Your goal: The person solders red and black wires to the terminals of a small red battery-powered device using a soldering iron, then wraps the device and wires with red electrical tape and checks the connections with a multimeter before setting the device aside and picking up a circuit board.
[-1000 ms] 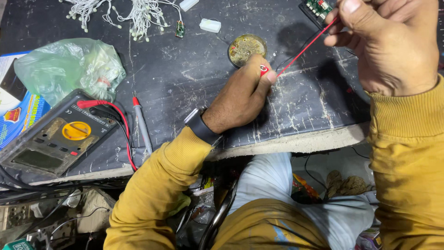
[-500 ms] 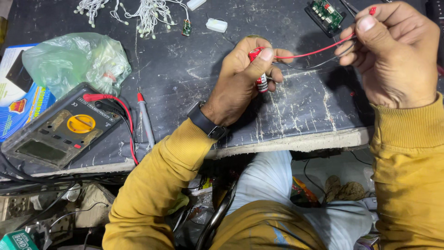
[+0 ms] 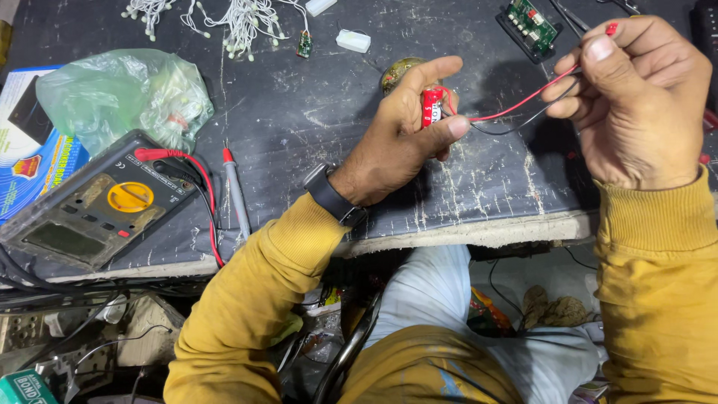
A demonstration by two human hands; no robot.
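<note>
Left hand [image 3: 396, 131] pinches a small red cylinder, probably a battery [image 3: 431, 107], above the dark workbench [image 3: 299, 112]. Right hand [image 3: 636, 105] grips its red wire [image 3: 516, 101] and black wire [image 3: 523, 122]. Multimeter [image 3: 97, 206] sits far left.

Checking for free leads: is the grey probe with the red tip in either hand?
No, the grey probe lies on the table beside the multimeter.

Both hands' fingers [image 3: 441, 127] pinched shut

Electronics repair workshop, scratched dark bench [image 3: 314, 112], multimeter [image 3: 97, 198] (probes attached), circuit board [image 3: 532, 22], wire bundles [image 3: 239, 19]
</note>
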